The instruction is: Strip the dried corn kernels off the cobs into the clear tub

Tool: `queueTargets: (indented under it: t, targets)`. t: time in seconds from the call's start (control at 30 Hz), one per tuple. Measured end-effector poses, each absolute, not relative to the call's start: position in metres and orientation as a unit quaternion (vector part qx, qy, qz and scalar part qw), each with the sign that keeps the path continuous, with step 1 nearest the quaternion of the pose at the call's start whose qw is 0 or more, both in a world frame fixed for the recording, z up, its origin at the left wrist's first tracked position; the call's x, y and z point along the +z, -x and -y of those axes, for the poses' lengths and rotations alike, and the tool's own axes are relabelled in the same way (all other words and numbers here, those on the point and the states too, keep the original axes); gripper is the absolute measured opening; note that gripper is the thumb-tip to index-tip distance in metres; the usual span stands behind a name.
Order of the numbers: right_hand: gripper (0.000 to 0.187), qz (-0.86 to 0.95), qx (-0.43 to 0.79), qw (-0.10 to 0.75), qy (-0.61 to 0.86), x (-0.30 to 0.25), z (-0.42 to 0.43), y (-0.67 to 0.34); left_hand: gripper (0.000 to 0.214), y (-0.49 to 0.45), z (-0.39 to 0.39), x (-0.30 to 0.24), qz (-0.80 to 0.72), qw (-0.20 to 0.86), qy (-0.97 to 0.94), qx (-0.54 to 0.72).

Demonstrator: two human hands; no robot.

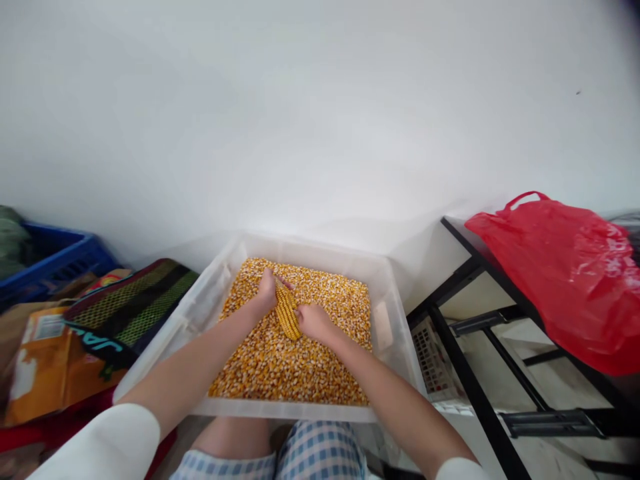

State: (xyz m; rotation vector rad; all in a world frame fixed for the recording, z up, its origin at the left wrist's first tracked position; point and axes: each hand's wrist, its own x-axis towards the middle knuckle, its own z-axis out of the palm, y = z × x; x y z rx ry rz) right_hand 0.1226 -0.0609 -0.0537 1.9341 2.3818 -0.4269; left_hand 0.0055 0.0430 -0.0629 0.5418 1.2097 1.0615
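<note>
One blue plastic crate (55, 267) sits far left, then a clear plastic tub (295, 408) of loose corn kernels (290, 363). Over the kernels, the left hand (267, 292) has its grip closed on the upper end of a corn cob (287, 310), the right hand (313, 322) closed on its lower part; a red plastic bag (555, 280) lies far right

Left hand (267, 292) and right hand (314, 322) on a dried corn cob (287, 310), above loose kernels (290, 367) in a clear plastic bin (305, 248); finger hold hard to tell. Red plastic bag (555, 280) at right.
</note>
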Motion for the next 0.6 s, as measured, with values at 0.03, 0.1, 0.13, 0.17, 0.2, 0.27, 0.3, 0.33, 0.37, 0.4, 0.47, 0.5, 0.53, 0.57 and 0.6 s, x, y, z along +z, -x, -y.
queueTargets:
  t: [0.03,0.1,0.13,0.17,0.2,0.27,0.3,0.33,0.37,0.4,0.47,0.5,0.53,0.57,0.6]
  targets:
    - [0.038,-0.769,-0.141,0.022,-0.623,-0.054,0.059,-0.124,0.029,-0.004,-0.044,-0.064,-0.534,0.664,-0.237,0.467]
    - [0.035,-0.773,-0.149,0.027,-0.615,-0.051,0.056,-0.129,0.027,-0.003,-0.045,-0.065,-0.529,0.672,-0.234,0.462]
    - [0.033,-0.776,-0.153,0.03,-0.611,-0.048,0.055,-0.132,0.027,-0.003,-0.045,-0.065,-0.526,0.676,-0.234,0.459]
    - [0.032,-0.779,-0.156,0.035,-0.606,-0.046,0.053,-0.135,0.026,-0.003,-0.046,-0.065,-0.524,0.68,-0.234,0.457]
    - [0.032,-0.782,-0.159,0.039,-0.601,-0.044,0.053,-0.138,0.026,-0.003,-0.046,-0.065,-0.521,0.682,-0.235,0.455]
    - [0.032,-0.786,-0.161,0.046,-0.595,-0.04,0.052,-0.141,0.025,-0.003,-0.046,-0.065,-0.518,0.686,-0.235,0.454]
    - [0.032,-0.787,-0.162,0.049,-0.593,-0.039,0.052,-0.141,0.025,-0.003,-0.046,-0.065,-0.517,0.687,-0.236,0.454]
    - [0.032,-0.788,-0.161,0.052,-0.591,-0.039,0.052,-0.141,0.026,-0.003,-0.046,-0.065,-0.516,0.687,-0.236,0.454]
    - [0.031,-0.789,-0.161,0.054,-0.591,-0.039,0.053,-0.141,0.026,-0.004,-0.045,-0.064,-0.516,0.687,-0.237,0.453]
    - [0.03,-0.79,-0.159,0.056,-0.59,-0.039,0.053,-0.14,0.027,-0.004,-0.045,-0.064,-0.515,0.688,-0.238,0.453]
    - [0.03,-0.791,-0.157,0.058,-0.589,-0.039,0.053,-0.14,0.028,-0.005,-0.045,-0.063,-0.515,0.689,-0.24,0.45]
    - [0.03,-0.792,-0.156,0.059,-0.587,-0.038,0.053,-0.14,0.028,-0.005,-0.044,-0.063,-0.515,0.69,-0.241,0.448]
    - [0.031,-0.793,-0.155,0.059,-0.586,-0.038,0.053,-0.14,0.028,-0.005,-0.044,-0.062,-0.515,0.69,-0.242,0.447]
    - [0.031,-0.794,-0.155,0.06,-0.585,-0.038,0.053,-0.141,0.028,-0.006,-0.044,-0.062,-0.515,0.691,-0.244,0.446]
    - [0.031,-0.795,-0.155,0.062,-0.584,-0.038,0.053,-0.141,0.028,-0.006,-0.043,-0.061,-0.514,0.691,-0.245,0.444]
